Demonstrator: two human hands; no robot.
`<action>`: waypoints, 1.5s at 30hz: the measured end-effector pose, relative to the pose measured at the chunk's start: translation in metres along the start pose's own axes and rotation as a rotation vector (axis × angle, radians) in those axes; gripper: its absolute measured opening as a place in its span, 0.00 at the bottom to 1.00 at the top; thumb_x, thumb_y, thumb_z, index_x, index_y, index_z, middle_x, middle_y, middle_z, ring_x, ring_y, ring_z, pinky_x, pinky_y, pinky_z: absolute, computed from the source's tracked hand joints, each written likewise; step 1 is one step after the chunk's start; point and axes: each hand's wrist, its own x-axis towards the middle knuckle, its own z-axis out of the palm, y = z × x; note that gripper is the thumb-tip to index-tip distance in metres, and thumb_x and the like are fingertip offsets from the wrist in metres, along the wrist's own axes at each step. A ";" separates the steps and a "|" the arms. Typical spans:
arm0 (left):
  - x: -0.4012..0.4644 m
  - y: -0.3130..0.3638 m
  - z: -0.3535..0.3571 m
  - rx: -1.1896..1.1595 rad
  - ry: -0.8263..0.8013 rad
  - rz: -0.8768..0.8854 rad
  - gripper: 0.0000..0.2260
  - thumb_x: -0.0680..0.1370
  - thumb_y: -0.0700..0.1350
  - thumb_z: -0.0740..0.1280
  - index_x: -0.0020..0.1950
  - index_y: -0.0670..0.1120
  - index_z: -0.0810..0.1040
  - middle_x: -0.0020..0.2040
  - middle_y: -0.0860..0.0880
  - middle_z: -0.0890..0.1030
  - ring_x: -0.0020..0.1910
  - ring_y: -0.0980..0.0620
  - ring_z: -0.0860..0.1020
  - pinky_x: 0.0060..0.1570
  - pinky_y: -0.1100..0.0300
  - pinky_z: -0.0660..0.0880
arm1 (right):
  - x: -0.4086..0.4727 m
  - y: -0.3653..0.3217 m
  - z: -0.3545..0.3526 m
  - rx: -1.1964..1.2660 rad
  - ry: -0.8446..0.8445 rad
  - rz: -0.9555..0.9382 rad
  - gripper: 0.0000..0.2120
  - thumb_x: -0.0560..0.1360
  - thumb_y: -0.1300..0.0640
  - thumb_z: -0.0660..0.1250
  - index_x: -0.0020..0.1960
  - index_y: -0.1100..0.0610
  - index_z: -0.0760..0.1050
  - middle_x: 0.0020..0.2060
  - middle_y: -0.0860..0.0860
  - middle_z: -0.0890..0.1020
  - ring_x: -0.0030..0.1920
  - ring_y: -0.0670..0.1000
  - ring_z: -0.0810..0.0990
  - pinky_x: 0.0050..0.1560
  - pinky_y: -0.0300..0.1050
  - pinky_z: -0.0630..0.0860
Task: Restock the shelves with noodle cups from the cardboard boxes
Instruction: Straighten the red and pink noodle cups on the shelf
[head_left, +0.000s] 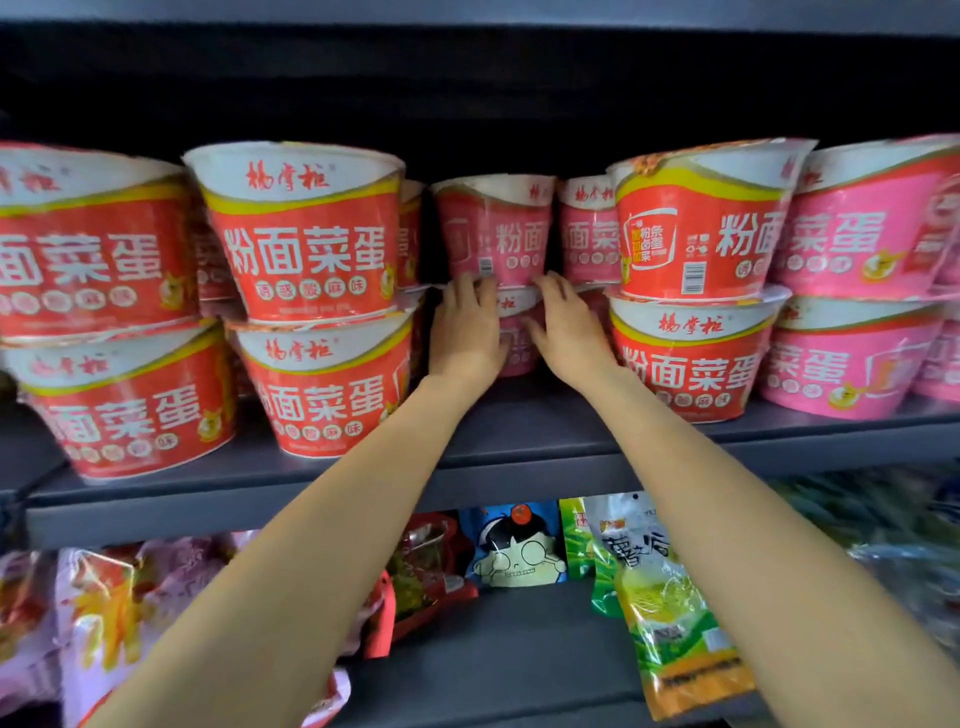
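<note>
Deep in the gap at the middle of the grey shelf (519, 447) stand two stacked pink noodle cups. My left hand (467, 332) and my right hand (563, 332) lie on either side of the lower pink cup (517, 338), fingers fairly straight and pointing up to its rim. The upper pink cup (496, 234) sits on top of it. My hands cover most of the lower cup. Red noodle cups (306, 234) are stacked two high to the left. To the right stands another red stack (691, 228).
More pink cups (852, 234) fill the far right of the shelf. The shelf's front strip between the stacks is bare. Below, a lower shelf holds snack bags (670, 613), a blue cartoon packet (514, 545) and pink-and-orange bags (104, 613). No cardboard box is in view.
</note>
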 end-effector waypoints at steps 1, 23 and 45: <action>0.003 -0.001 0.002 0.026 0.000 0.007 0.28 0.74 0.43 0.69 0.71 0.42 0.63 0.67 0.39 0.65 0.65 0.40 0.66 0.59 0.51 0.67 | 0.000 0.001 0.002 0.013 -0.003 0.006 0.26 0.78 0.62 0.62 0.74 0.59 0.60 0.74 0.58 0.60 0.69 0.61 0.67 0.66 0.53 0.66; 0.028 0.002 -0.004 -0.441 0.234 -0.208 0.26 0.79 0.49 0.58 0.75 0.42 0.59 0.72 0.39 0.62 0.69 0.40 0.65 0.66 0.49 0.65 | 0.035 -0.021 0.006 0.500 0.111 0.090 0.35 0.78 0.57 0.60 0.78 0.54 0.43 0.71 0.57 0.66 0.69 0.58 0.67 0.69 0.58 0.66; 0.022 -0.005 -0.001 -0.410 0.218 -0.268 0.25 0.80 0.44 0.58 0.76 0.41 0.58 0.74 0.40 0.60 0.71 0.42 0.62 0.69 0.54 0.59 | 0.027 -0.029 0.021 0.177 0.291 0.045 0.31 0.78 0.58 0.61 0.77 0.57 0.50 0.69 0.61 0.67 0.60 0.61 0.75 0.55 0.57 0.76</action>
